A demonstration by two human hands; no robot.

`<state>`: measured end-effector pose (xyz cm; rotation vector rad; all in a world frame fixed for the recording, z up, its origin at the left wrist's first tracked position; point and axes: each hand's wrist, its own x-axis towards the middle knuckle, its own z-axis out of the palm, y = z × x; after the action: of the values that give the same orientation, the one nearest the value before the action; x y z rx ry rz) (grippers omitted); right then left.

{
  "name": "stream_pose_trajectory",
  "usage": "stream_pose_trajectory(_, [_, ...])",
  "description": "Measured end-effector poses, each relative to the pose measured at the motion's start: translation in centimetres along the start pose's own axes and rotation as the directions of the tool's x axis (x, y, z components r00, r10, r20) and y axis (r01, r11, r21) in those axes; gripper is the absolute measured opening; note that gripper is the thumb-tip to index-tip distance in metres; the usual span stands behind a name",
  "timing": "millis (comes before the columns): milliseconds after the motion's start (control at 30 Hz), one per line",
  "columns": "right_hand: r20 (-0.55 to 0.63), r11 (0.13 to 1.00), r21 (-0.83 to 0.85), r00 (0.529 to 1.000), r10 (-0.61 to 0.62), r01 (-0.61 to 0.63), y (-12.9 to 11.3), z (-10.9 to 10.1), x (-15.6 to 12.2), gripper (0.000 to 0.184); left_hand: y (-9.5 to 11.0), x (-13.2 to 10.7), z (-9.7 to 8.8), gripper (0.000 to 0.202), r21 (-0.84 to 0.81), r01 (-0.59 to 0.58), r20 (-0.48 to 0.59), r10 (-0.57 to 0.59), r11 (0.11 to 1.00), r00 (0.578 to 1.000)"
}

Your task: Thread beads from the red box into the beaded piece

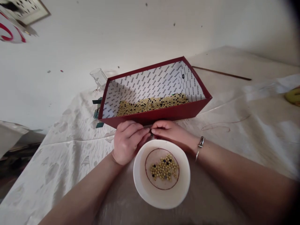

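My left hand [128,140] is closed, its thumb and forefinger pinched together just beyond the bowl's far rim. Fingertip to fingertip with it, my right hand [167,131] is pinched too and wears a metal bangle [200,145] at the wrist. A tiny dark thing shows between the fingertips, too small to name. Close below both hands stands a white bowl [185,187], holding small yellow beads [164,168] with a few dark ones; a thin reddish-brown ring circles its bottom. Right behind the hands is a dark red box [150,117] with many yellow and black beads [152,104] inside.
A clear glass [99,78] and dark green pieces [97,112] are left of the box. To the right lie a thin brown stick [222,74], a loose reddish thread [217,127] and a yellow-green fruit [292,96]. A pale patterned cloth [72,134] covers the table.
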<state>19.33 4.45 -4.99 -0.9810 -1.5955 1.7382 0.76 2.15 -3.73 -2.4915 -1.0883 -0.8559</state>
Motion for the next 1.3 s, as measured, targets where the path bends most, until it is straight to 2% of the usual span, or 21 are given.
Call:
stream_pose_trajectory(200, [-0.023, 0.999, 0.022, 0.999, 0.033, -0.033, -0.3, 0.0, -0.3, 0.016, 0.4, -0.1, -0.2, 0.026, -0.072, 0.034, 0.028, -0.032, 0.997, 0.999])
stream_pose_trajectory(367, [-0.027, 1.0, -0.003, 0.999, 0.023, -0.024, -0.4, 0.0, -0.5, 0.017, 0.9, 0.1, 0.0, 0.019, -0.151, 0.137, 0.016, -0.136, 0.979, 0.991])
stream_pose_trajectory(500, [-0.028, 0.999, -0.014, 0.999, 0.03, -0.03, -0.7, 0.2, -0.6, 0.017, 1.2, 0.1, 0.0, 0.013, -0.133, 0.179, -0.006, -0.181, 0.975, 0.983])
stream_pose_trajectory(700, [-0.03, 0.996, 0.006, 0.995, 0.09, -0.09, -1.3, 0.4, -0.7, 0.013, 1.4, 0.1, -0.1, 0.007, -0.096, 0.16, -0.011, -0.161, 0.982, 0.987])
stream_pose_trajectory(1067, [-0.026, 0.997, -0.041, 0.997, 0.069, -0.07, -0.9, 0.2, -0.5, 0.015, 1.4, -0.1, -0.2, 0.012, -0.098, 0.174, 0.033, -0.171, 0.98, 0.985])
stream_pose_trajectory(1300, [-0.042, 0.996, -0.07, 0.998, 0.048, -0.051, -0.6, 0.2, -0.4, 0.016, 1.5, 0.0, -0.1, 0.007, -0.081, 0.19, -0.006, -0.191, 0.978, 0.982])
